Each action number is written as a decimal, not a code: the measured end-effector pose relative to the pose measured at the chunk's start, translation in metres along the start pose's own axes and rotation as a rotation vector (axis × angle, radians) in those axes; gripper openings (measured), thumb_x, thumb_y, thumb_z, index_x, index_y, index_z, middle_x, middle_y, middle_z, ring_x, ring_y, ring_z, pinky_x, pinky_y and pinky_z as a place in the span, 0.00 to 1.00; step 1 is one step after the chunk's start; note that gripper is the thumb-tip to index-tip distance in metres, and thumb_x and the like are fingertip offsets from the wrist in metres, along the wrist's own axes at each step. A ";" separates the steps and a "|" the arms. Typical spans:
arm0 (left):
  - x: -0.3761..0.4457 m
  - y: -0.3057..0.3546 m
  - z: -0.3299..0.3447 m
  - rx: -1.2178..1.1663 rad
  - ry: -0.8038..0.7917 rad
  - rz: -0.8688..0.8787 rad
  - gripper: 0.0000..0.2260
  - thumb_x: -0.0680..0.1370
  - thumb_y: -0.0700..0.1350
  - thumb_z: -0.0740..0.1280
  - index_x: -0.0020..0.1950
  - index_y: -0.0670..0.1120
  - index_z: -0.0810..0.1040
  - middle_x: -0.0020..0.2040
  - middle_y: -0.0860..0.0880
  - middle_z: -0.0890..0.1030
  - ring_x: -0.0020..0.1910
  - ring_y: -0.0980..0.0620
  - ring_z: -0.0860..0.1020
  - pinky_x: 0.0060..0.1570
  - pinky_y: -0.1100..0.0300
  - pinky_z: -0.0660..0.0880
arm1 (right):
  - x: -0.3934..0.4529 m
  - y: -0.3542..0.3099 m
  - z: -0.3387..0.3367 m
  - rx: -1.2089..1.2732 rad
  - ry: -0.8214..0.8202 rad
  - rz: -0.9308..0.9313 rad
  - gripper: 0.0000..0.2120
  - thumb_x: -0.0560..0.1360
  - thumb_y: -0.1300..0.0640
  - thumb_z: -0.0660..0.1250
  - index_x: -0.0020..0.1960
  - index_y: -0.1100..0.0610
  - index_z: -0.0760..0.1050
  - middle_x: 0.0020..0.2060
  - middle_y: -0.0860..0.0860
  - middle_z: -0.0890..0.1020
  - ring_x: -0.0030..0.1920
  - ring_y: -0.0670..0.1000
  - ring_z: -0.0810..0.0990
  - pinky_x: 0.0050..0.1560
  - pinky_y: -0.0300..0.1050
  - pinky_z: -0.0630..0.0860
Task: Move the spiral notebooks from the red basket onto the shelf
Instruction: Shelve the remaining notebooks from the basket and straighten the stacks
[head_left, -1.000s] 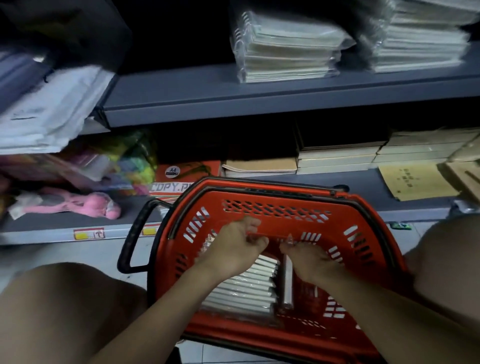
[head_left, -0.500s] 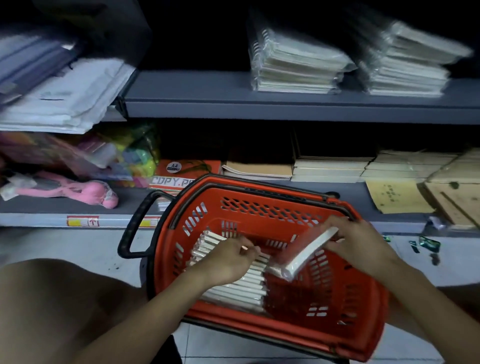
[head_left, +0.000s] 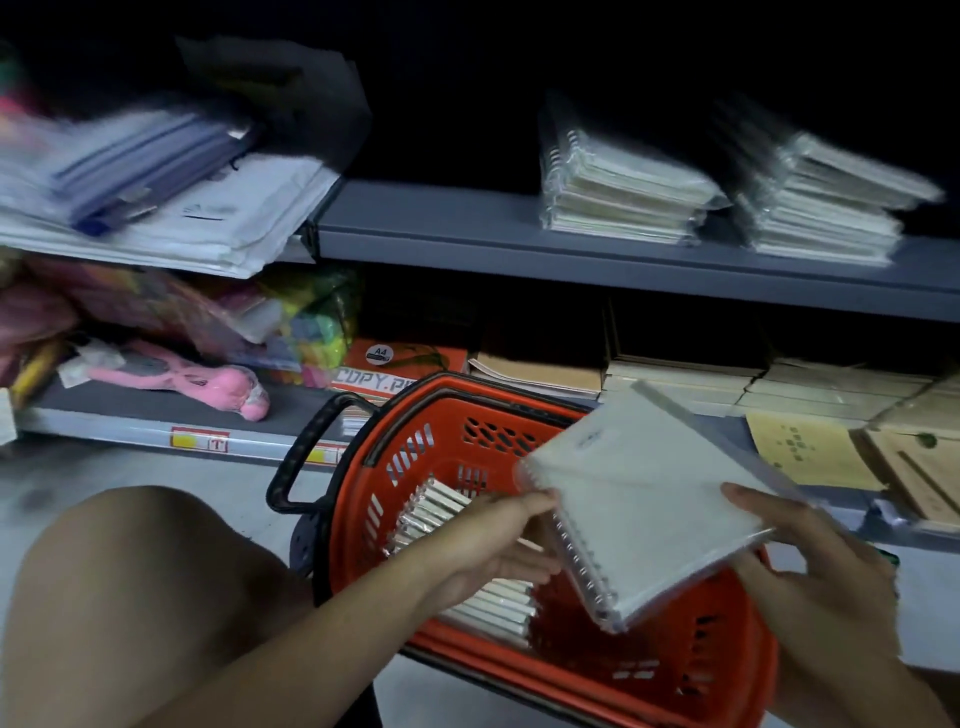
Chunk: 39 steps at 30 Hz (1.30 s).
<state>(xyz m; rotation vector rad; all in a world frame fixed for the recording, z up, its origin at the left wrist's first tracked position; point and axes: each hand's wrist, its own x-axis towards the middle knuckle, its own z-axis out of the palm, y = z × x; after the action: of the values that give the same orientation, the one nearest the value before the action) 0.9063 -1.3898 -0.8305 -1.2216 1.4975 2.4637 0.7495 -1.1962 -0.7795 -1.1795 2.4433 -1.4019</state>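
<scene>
A white spiral notebook (head_left: 639, 499) in clear wrap hangs above the red basket (head_left: 467, 431), its cover facing me. My right hand (head_left: 810, 566) grips its right edge, and my left hand (head_left: 498, 545) holds its spiral side. A row of several more wrapped notebooks (head_left: 441, 509) stands on edge in the basket's left half, partly hidden by my left hand. The grey upper shelf (head_left: 441, 228) carries two stacks of the same wrapped notebooks (head_left: 618, 192) on its right.
The basket's black handle (head_left: 306, 447) sticks out to the left. The lower shelf (head_left: 130, 410) holds a pink toy (head_left: 208, 379), an orange copy-paper pack (head_left: 395, 364) and brown notebooks (head_left: 685, 374). White envelopes and folders (head_left: 171, 213) pile up at upper left. My bare knee (head_left: 130, 597) fills the lower left.
My right hand has lifted one notebook out of the basket and turned it flat to face me. My left hand has come off the row and taken its spiral side.
</scene>
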 end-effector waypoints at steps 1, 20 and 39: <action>-0.001 0.006 0.000 -0.145 -0.035 0.034 0.14 0.81 0.46 0.65 0.64 0.40 0.76 0.55 0.38 0.82 0.48 0.41 0.82 0.56 0.45 0.81 | 0.001 -0.003 0.003 0.076 0.032 0.023 0.34 0.66 0.68 0.77 0.53 0.28 0.77 0.44 0.50 0.84 0.36 0.48 0.83 0.40 0.32 0.78; -0.035 0.072 -0.028 -0.137 -0.155 0.512 0.28 0.81 0.39 0.63 0.77 0.60 0.63 0.66 0.42 0.80 0.65 0.40 0.78 0.59 0.41 0.77 | 0.041 -0.017 0.019 0.902 -0.226 0.550 0.23 0.71 0.63 0.66 0.66 0.57 0.76 0.57 0.55 0.85 0.57 0.56 0.84 0.63 0.59 0.77; -0.018 0.173 -0.002 -0.028 0.182 0.918 0.20 0.82 0.46 0.62 0.75 0.55 0.69 0.67 0.57 0.79 0.65 0.57 0.78 0.64 0.57 0.75 | 0.136 -0.071 0.024 1.096 -0.029 0.273 0.17 0.80 0.61 0.60 0.68 0.57 0.75 0.60 0.54 0.83 0.62 0.53 0.81 0.63 0.50 0.76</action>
<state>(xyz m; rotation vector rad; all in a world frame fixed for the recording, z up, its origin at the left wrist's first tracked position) 0.8539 -1.4783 -0.6897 -0.8799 2.5250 2.8998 0.7055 -1.3230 -0.7003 -0.5450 1.2863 -2.0931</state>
